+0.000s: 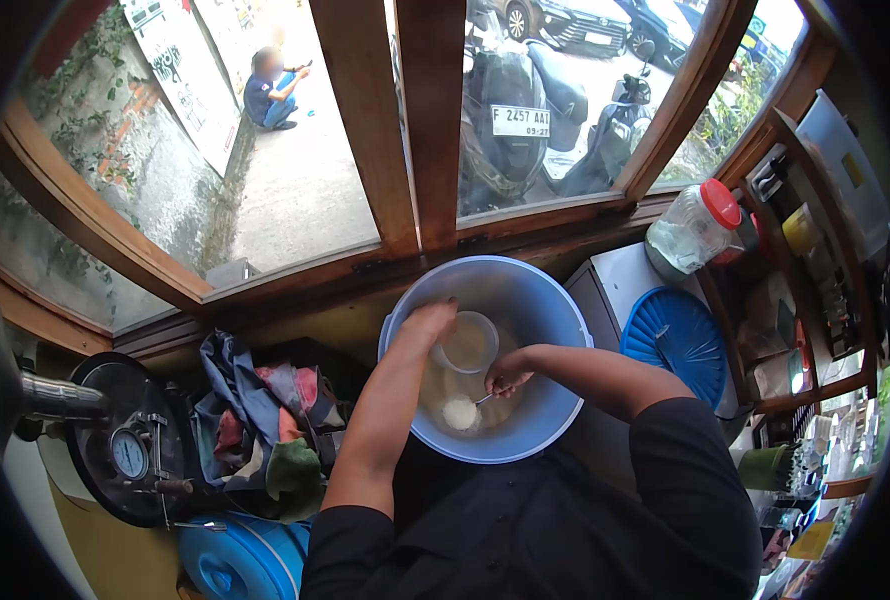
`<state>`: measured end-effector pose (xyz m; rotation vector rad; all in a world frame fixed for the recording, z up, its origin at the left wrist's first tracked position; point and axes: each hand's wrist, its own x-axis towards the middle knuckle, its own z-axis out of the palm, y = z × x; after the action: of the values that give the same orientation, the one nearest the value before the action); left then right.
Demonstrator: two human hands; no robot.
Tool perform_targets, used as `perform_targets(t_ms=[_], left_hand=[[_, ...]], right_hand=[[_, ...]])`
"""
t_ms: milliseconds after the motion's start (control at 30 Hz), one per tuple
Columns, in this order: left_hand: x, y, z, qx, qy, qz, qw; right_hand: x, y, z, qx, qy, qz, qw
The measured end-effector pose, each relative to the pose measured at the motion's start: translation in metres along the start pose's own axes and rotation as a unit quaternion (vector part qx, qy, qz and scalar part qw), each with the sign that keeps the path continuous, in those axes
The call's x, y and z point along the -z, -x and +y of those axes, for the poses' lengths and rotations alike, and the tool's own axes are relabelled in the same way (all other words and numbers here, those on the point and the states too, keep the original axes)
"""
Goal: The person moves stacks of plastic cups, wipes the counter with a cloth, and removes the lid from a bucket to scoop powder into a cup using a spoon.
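A large pale blue bucket [565,400] stands in front of me, and both my arms reach down into it. My left hand [432,322] is closed on the rim of a clear plastic container [468,345], which is tilted inside the bucket. In my right hand [508,372], the fingers are wrapped round the handle of a spoon [483,400]. The spoon's bowl is covered by a heap of whitish, grainy stuff [460,413]. More pale, beige contents lie at the bottom of the bucket, partly hidden by my hands and the container.
To the right, a ribbed blue round cover [673,345] and a red-lidded jar [693,228] are beside a crowded shelf [815,240]. Left are crumpled cloths [265,410], a black lid with a gauge [128,453] and a blue drum [240,565]. Wood-framed windows [415,150] stand ahead.
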<state>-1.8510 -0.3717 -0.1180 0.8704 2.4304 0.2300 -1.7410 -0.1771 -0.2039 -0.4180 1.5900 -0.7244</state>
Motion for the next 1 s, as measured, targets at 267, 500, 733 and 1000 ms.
perform_targets(t_ms=[267, 500, 733, 1000], left_hand=[[-0.059, -0.061, -0.049, -0.094, -0.135, -0.002, 0.986], [-0.013, -0.012, -0.010, -0.021, -0.038, -0.002, 0.999], [-0.017, -0.007, -0.007, -0.001, 0.011, 0.043, 0.999], [0.003, 0.007, 0.005, 0.005, 0.027, 0.024, 0.999]], right_hand=[[0.044, 0.110, -0.059, -0.085, -0.134, 0.062, 0.985], [0.055, 0.125, -0.057, -0.129, -0.172, -0.097, 0.972], [0.040, 0.020, 0.013, -0.298, 0.272, 0.000, 0.915], [-0.014, -0.022, 0.038, -0.227, 0.426, 0.174, 0.858]])
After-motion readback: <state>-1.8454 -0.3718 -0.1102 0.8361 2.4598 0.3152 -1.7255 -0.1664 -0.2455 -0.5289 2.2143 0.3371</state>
